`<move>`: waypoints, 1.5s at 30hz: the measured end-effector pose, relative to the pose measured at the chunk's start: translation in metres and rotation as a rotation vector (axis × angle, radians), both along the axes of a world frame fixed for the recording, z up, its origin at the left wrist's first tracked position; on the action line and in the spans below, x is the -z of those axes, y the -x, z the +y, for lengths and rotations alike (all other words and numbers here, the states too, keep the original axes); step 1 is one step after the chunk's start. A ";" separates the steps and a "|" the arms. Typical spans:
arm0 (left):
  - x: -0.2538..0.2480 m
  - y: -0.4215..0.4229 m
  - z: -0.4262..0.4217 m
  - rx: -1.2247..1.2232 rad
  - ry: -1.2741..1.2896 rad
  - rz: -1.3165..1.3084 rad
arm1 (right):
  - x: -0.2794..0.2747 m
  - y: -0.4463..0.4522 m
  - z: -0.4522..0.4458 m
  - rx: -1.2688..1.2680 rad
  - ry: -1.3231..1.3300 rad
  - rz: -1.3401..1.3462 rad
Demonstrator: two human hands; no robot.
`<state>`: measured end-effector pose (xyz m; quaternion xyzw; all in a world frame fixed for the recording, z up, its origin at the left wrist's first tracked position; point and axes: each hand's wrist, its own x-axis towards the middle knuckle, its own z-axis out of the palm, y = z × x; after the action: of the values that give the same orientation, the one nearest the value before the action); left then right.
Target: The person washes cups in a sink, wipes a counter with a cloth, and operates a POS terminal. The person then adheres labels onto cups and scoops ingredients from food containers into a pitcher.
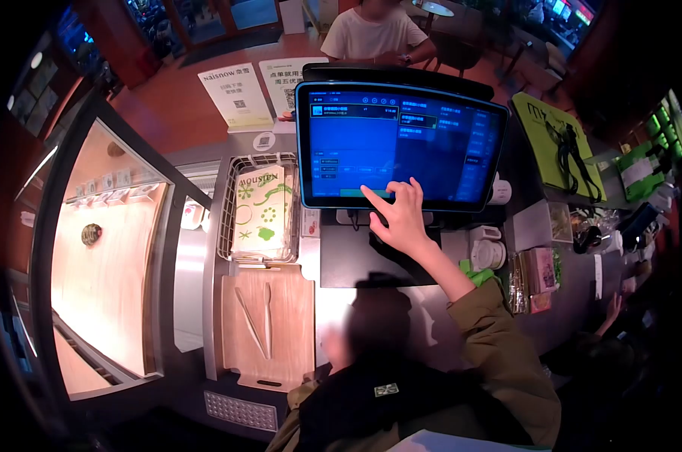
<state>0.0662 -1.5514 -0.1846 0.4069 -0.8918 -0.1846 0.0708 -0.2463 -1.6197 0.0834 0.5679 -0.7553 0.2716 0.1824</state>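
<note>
My right hand (403, 217) reaches up from an olive sleeve to the lower part of a lit touchscreen (348, 143). Its index finger points at a green bar (360, 193) near the bottom edge; I cannot tell whether the tip touches the glass. The other fingers are apart and bent, holding nothing. Order lines and buttons show on the blue screen. A dark, blurred shape (379, 324) stands out in front of black clothing with a small logo (386, 389). Beside it a blurred patch may be my left hand (335, 350), but its fingers cannot be made out.
Left of the screen are a wire basket (226, 226) with printed bags, a wooden tray (239, 354) with tongs (268, 320), and a display case (103, 264). On the right lie a green bag (537, 135) and small packages (543, 271). A person (371, 38) sits beyond the screen.
</note>
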 end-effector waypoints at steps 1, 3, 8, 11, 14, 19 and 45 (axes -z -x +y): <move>-0.015 -0.001 0.000 0.021 -0.001 0.037 | -0.001 0.001 0.001 0.009 0.004 -0.005; -0.039 0.008 -0.002 0.007 -0.178 -0.129 | -0.001 0.002 0.002 0.024 -0.011 0.012; -0.021 0.002 -0.003 0.024 -0.189 -0.154 | -0.004 0.006 0.000 0.085 -0.028 0.061; -0.020 0.000 -0.001 0.032 -0.171 -0.151 | -0.002 0.004 0.002 0.096 -0.030 0.046; -0.028 0.004 0.000 0.020 -0.161 -0.178 | -0.006 0.004 0.001 0.137 -0.030 0.085; -0.038 0.007 0.000 -0.001 -0.144 -0.201 | -0.013 0.005 -0.004 0.134 -0.011 0.047; -0.034 0.005 0.003 0.006 -0.145 -0.184 | -0.012 -0.012 0.018 0.147 -0.518 -0.102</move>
<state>0.0609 -1.5489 -0.1506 0.4233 -0.8802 -0.2106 -0.0415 -0.2345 -1.6014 0.0954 0.5248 -0.8470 0.0836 0.0121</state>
